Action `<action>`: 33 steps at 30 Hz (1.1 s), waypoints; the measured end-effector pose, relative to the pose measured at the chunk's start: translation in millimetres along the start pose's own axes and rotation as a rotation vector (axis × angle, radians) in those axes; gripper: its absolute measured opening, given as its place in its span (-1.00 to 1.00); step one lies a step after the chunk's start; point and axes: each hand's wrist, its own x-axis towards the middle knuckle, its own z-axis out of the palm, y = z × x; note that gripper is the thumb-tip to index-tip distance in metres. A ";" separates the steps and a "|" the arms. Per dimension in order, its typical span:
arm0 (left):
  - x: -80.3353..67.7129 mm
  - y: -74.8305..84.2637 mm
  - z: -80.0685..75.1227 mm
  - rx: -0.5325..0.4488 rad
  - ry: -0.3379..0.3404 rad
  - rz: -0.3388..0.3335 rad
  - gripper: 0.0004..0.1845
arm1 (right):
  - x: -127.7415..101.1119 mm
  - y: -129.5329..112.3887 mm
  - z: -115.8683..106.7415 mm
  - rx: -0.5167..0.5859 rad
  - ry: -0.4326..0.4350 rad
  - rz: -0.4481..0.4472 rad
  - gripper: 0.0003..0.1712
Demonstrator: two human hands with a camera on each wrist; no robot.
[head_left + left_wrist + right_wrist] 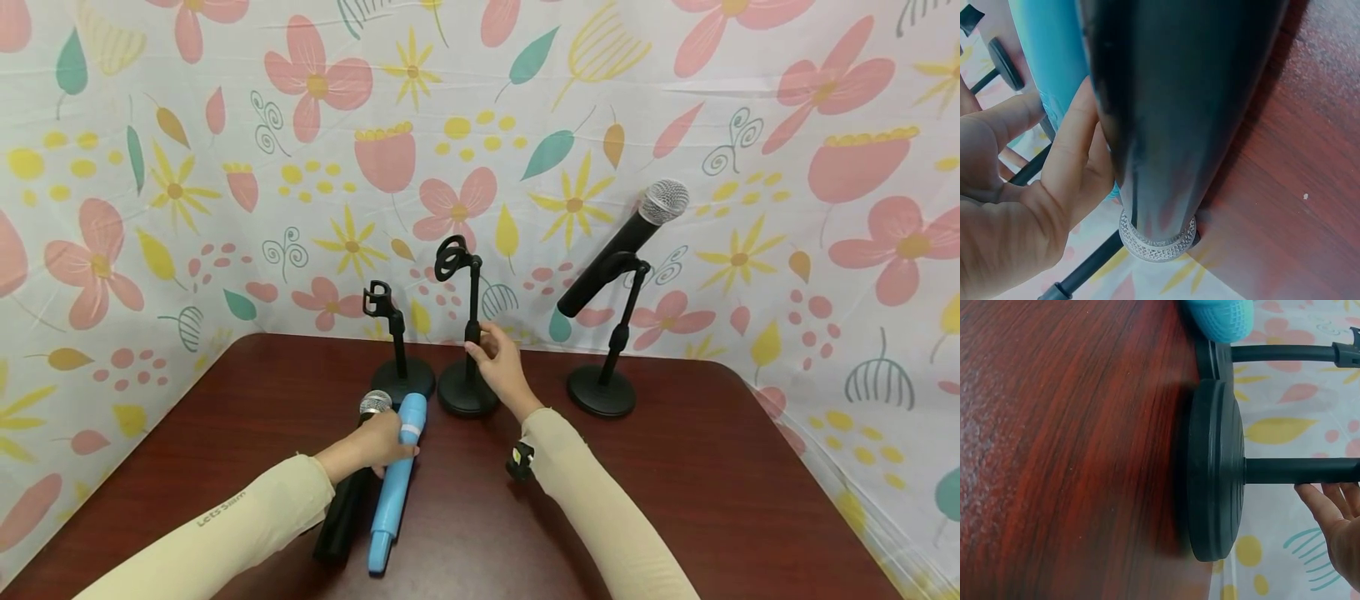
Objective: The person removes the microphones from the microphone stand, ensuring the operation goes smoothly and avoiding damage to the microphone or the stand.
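Observation:
My left hand point(378, 440) pinches a light blue microphone point(396, 492) between thumb and fingers. Right beside it lies a black microphone point(341, 518) with a silver mesh head, partly hidden by that hand; in the left wrist view its dark body point(1172, 112) fills the middle. Thumb and fingers of my right hand point(501, 367) hold the pole of the middle microphone stand point(468, 398), which has a round base and a ring-like clip at its top with nothing in it. In the right wrist view, fingertips point(1313, 500) touch that pole point(1297, 470).
At the left stands a shorter stand point(400, 342) with an empty clip. Another stand point(602, 392) at the right bears a tilted black microphone point(611, 262) with a silver head. Behind the dark red wooden table point(697, 500) hangs a flower-patterned cloth point(465, 100).

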 end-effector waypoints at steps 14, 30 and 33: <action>-0.3 -0.1 4.0 -0.006 -0.015 -0.001 -0.54 | -0.5 5.2 4.0 -0.007 0.013 0.021 -0.49; -1.9 4.2 0.0 0.007 -0.025 -0.036 -0.31 | 2.4 4.6 8.1 -0.008 0.028 0.028 -0.54; -1.8 3.9 -0.5 0.015 -0.025 -0.038 -0.31 | 2.6 4.2 9.1 -0.010 0.026 0.039 -0.53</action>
